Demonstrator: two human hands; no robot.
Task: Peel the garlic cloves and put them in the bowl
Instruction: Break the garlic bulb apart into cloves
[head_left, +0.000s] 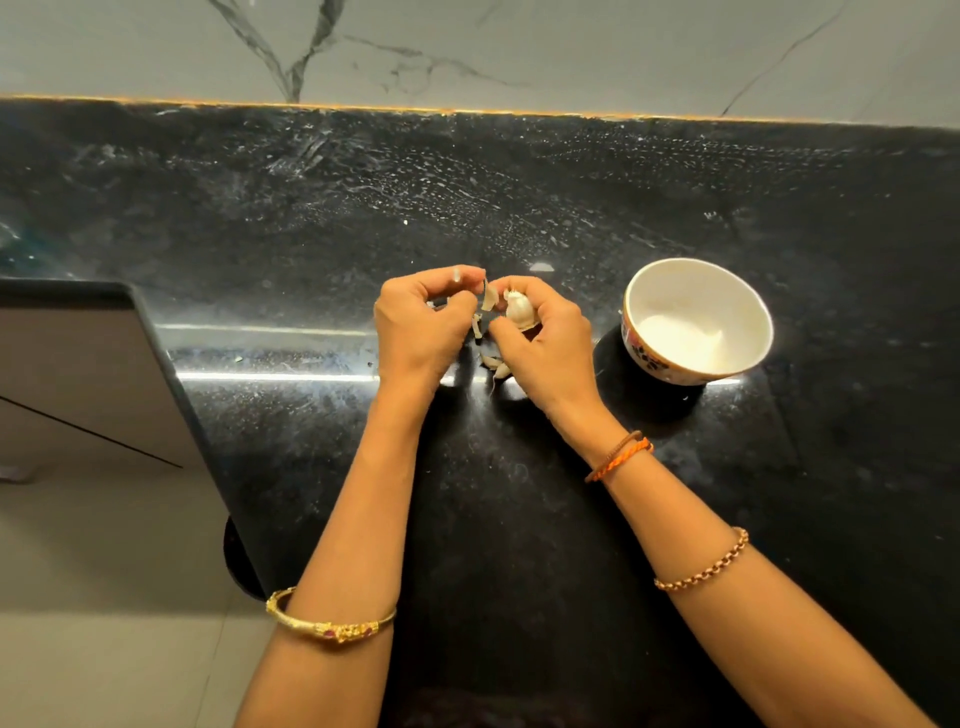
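While curled around the garlic (518, 310) at frame centre, right hand (545, 343); left hand (421, 322) pinching a peel strip (489, 299). Right of both, white bowl (697, 321) on black counter (519, 197).

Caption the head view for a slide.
Right hand holds garlic while left hand pulls skin, beside a bowl.
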